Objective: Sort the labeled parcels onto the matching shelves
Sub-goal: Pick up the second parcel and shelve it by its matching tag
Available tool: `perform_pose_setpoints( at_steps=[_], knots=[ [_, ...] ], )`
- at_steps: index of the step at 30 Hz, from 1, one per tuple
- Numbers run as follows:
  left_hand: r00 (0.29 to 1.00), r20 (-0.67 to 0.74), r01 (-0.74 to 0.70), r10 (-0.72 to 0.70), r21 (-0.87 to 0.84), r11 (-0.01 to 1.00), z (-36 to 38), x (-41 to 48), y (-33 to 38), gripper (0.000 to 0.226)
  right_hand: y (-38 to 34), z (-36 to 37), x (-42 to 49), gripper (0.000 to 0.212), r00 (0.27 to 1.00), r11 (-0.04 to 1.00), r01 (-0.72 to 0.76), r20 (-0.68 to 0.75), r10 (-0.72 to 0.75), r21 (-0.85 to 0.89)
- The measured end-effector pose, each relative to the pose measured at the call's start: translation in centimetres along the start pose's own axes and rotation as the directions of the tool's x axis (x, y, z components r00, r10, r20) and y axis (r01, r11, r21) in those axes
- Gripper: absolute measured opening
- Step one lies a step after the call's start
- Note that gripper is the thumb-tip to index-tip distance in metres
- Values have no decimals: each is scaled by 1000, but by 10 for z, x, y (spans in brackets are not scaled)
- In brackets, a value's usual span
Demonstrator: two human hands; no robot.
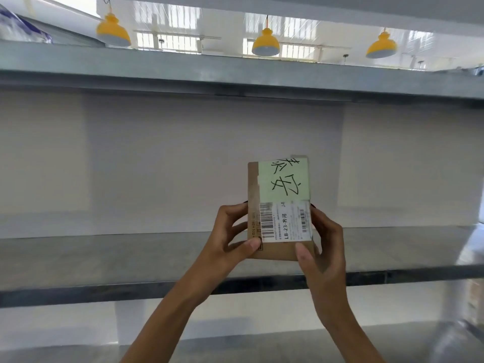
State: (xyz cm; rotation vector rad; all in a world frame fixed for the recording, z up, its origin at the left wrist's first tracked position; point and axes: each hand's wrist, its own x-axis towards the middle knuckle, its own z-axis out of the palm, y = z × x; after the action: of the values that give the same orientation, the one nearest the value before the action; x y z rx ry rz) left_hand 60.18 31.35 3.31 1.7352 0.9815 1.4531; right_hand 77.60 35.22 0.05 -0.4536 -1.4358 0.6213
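A small brown cardboard parcel (279, 251) is held upright in front of a grey metal shelf (104, 255). A pale green note (284, 179) with black handwritten characters covers its upper part, and below it is a white shipping label (285, 222) with barcodes and "LB-23". My left hand (230, 237) grips the parcel's lower left edge with the thumb on the front. My right hand (323, 247) grips its lower right edge, thumb on the front too. The parcel's lower edge hangs just above the shelf board.
Another grey shelf (235, 74) runs overhead and a lower shelf (262, 344) sits below. A white wall panel backs the rack. A blue-and-white package (21, 27) lies on the top shelf at left. Yellow pendant lamps (265, 43) hang behind. Blurred boxes show at the far right (475, 297).
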Motion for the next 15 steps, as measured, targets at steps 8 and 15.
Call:
perform_pose_setpoints(
  at_steps=[8, 15],
  knots=[
    [988, 54, 143, -143, 4, 990, 6, -14, 4, 93, -1, 4, -18, 64, 999, 973, -33, 10, 31, 229],
    [987, -141, 71, -71, -1, 997, 4, -11, 5, 93, 7, 15, -24, 72, 980, 936, -199, 70, 187, 290]
  ],
)
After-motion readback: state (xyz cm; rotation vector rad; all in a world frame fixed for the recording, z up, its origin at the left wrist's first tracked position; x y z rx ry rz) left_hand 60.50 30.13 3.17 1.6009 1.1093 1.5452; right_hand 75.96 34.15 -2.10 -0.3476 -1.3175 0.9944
